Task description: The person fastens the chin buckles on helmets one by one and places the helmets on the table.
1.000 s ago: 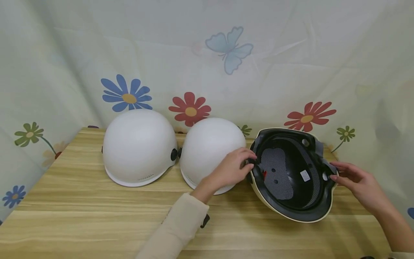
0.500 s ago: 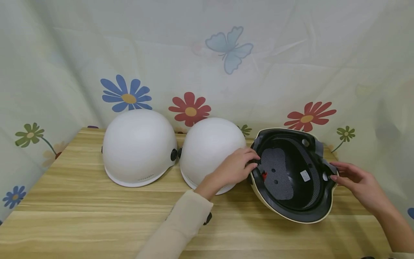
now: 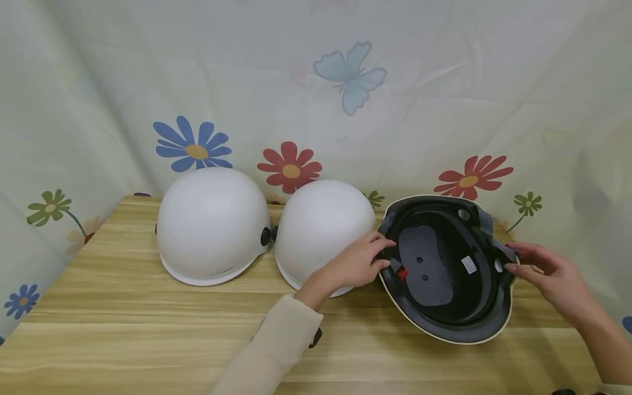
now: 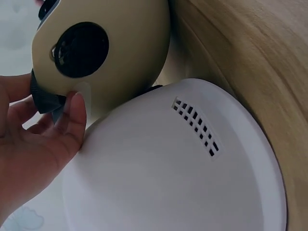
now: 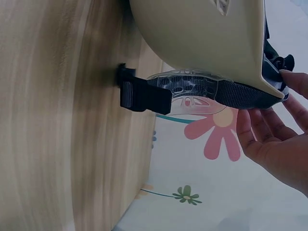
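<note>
A pale fabric backdrop (image 3: 419, 82) printed with blue, red and green flowers and a light-blue butterfly spreads behind a light-brown wood-grain counter (image 3: 148, 351). On the counter's left part sits a white, smooth domed helmet (image 3: 212, 225), crown up; just beside it, toward the middle, stands a second white domed helmet (image 3: 321, 219), also crown up. To the right of that one is a beige-shelled helmet with black lining (image 3: 459, 299), tipped so its hollow faces the person; whether it rests fully on the counter I cannot tell. A cream fabric sleeve (image 3: 281, 334) covers the left forearm.

The hands are apart, one at each side of the beige helmet: the left hand (image 3: 357, 262) pinches its left rim by a dark strap, and the right hand (image 3: 553, 280) grips the opposite rim between thumb and fingers. Inside lies a grey mesh pad (image 3: 425, 269). Below the right hand hang a clear plastic strip and a black buckle (image 5: 147, 96). Smaller still are a white rectangular label (image 3: 469, 264) and a red plastic piece (image 3: 402, 274).
</note>
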A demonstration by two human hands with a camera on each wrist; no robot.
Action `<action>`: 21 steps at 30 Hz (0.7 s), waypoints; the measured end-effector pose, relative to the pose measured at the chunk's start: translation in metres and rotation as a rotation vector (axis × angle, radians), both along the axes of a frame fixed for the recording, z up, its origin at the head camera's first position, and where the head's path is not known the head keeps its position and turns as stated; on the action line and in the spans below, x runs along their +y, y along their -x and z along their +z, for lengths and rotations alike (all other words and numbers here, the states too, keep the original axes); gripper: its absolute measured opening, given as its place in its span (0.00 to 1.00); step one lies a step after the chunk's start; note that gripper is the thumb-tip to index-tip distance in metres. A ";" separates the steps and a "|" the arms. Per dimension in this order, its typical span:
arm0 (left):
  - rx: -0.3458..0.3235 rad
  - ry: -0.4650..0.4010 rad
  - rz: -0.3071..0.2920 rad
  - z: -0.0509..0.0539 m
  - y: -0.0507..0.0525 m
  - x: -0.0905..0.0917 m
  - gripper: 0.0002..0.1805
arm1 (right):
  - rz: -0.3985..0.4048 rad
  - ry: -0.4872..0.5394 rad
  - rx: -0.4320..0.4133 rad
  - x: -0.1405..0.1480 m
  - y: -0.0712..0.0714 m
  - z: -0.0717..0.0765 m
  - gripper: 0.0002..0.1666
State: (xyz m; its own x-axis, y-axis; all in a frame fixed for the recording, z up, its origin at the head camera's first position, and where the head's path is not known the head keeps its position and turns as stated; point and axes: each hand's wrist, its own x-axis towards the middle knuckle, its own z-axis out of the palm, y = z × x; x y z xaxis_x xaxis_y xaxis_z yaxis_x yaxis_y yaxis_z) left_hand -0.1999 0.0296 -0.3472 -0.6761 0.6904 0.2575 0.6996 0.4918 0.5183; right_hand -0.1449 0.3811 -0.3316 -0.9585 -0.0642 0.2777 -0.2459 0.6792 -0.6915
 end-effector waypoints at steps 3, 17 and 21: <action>-0.007 0.001 -0.016 -0.003 -0.002 -0.002 0.20 | 0.008 0.017 0.005 -0.003 0.000 0.003 0.21; 0.010 -0.027 -0.055 -0.010 -0.006 -0.004 0.11 | -0.003 0.002 0.001 -0.006 0.000 0.009 0.21; -0.019 -0.043 -0.049 -0.010 -0.006 -0.004 0.10 | -0.004 0.004 0.003 -0.006 0.000 0.008 0.21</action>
State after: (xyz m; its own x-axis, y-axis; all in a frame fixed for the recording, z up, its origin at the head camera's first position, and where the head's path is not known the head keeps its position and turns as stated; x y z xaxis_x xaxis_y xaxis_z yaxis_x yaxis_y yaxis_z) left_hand -0.1937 0.0256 -0.3572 -0.6468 0.7112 0.2753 0.7123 0.4342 0.5515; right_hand -0.1448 0.3755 -0.3235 -0.9579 -0.0591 0.2810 -0.2452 0.6777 -0.6932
